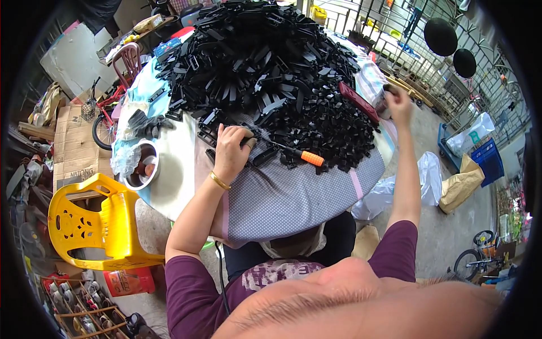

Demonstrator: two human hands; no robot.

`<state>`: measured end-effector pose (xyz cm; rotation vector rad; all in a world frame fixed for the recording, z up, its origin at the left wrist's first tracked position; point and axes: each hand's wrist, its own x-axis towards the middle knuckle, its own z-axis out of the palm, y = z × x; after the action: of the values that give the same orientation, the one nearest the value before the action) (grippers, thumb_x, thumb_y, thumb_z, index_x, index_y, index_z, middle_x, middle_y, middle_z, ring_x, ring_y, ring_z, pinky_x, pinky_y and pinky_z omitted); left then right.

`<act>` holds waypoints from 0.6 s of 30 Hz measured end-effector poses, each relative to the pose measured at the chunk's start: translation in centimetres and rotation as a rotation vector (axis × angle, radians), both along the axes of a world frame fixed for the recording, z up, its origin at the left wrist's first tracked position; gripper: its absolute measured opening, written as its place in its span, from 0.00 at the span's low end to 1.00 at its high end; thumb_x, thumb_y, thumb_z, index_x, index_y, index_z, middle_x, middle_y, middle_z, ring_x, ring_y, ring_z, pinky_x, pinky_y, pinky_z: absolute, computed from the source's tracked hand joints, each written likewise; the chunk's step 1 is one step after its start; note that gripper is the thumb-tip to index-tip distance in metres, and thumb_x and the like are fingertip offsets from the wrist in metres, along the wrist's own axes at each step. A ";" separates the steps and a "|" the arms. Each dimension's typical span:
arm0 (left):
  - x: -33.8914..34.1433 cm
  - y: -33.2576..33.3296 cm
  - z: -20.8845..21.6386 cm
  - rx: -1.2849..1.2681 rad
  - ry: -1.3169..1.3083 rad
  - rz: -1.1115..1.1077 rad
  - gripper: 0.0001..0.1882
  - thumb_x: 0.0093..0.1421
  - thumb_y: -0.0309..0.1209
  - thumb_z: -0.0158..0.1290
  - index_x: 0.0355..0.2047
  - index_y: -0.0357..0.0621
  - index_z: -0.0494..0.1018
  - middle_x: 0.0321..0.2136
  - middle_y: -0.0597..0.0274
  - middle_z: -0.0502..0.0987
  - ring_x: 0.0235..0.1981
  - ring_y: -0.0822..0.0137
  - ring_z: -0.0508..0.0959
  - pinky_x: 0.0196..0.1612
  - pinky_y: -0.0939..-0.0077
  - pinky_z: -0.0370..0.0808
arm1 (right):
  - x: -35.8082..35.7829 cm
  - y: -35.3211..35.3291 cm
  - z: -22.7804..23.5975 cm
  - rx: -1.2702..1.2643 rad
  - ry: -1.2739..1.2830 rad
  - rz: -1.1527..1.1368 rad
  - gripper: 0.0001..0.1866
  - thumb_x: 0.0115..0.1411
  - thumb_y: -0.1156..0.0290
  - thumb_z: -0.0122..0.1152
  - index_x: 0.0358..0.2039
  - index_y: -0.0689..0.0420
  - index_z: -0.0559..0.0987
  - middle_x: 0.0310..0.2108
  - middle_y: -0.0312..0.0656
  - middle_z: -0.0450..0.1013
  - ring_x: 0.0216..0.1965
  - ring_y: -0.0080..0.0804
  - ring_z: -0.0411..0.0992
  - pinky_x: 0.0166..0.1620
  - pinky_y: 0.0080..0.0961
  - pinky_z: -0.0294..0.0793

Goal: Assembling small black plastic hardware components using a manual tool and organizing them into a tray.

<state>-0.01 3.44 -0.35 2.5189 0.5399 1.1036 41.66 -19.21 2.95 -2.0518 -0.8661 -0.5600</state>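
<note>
A large heap of black plastic parts [243, 62] covers the far side of the cloth-covered table. My left hand [230, 148] is at the heap's near edge, fingers bent around a black plastic part [210, 134]. Just right of it lies a screwdriver [311, 158] with an orange handle, its shaft pointing toward my left hand. Small black pieces [322, 127] are piled beyond the screwdriver. My right hand [400, 104] is raised at the table's right edge, fingers curled beside a dark cup-like container [386, 100]; what they hold is hidden. A dark red, long object [359, 103] lies left of it.
On the table's left are a white bucket [148, 176] with a plastic bag and a dark glove [144, 124]. A yellow plastic chair [104, 220] stands at the near left. White sacks [426, 178] and a brown paper bag [462, 183] sit on the floor at right.
</note>
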 end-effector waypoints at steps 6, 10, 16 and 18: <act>0.0 0.0 0.0 0.004 -0.020 -0.001 0.07 0.46 0.26 0.59 0.27 0.43 0.74 0.30 0.63 0.76 0.39 0.60 0.74 0.58 0.48 0.56 | 0.2 7.1 1.0 -0.487 0.100 0.551 0.37 0.42 0.73 0.57 0.59 0.54 0.64 0.53 0.50 0.67 0.54 0.37 0.66 0.55 0.26 0.64; -0.2 0.1 0.2 -0.003 -0.019 0.012 0.07 0.47 0.25 0.59 0.28 0.42 0.74 0.31 0.61 0.77 0.39 0.60 0.75 0.59 0.52 0.57 | 0.3 9.0 2.3 -0.779 0.450 0.529 0.50 0.37 0.72 0.62 0.64 0.52 0.54 0.51 0.53 0.67 0.48 0.38 0.69 0.52 0.25 0.66; -0.4 0.1 0.2 0.000 -0.011 0.007 0.07 0.47 0.25 0.59 0.28 0.42 0.74 0.31 0.61 0.77 0.39 0.60 0.75 0.59 0.52 0.57 | 1.2 8.8 2.8 -0.694 0.685 0.672 0.52 0.37 0.76 0.66 0.64 0.52 0.53 0.53 0.54 0.64 0.48 0.36 0.68 0.51 0.28 0.69; -0.4 0.1 0.3 -0.006 -0.014 0.015 0.07 0.47 0.25 0.59 0.28 0.42 0.75 0.31 0.61 0.77 0.39 0.60 0.75 0.59 0.52 0.57 | 0.9 8.5 3.2 -0.641 0.736 0.714 0.52 0.36 0.75 0.69 0.64 0.53 0.54 0.54 0.55 0.63 0.49 0.36 0.68 0.51 0.29 0.70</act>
<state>-0.42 3.53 -0.04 2.5041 0.5582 1.1233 42.58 -10.69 6.13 -2.0194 -1.2881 0.9098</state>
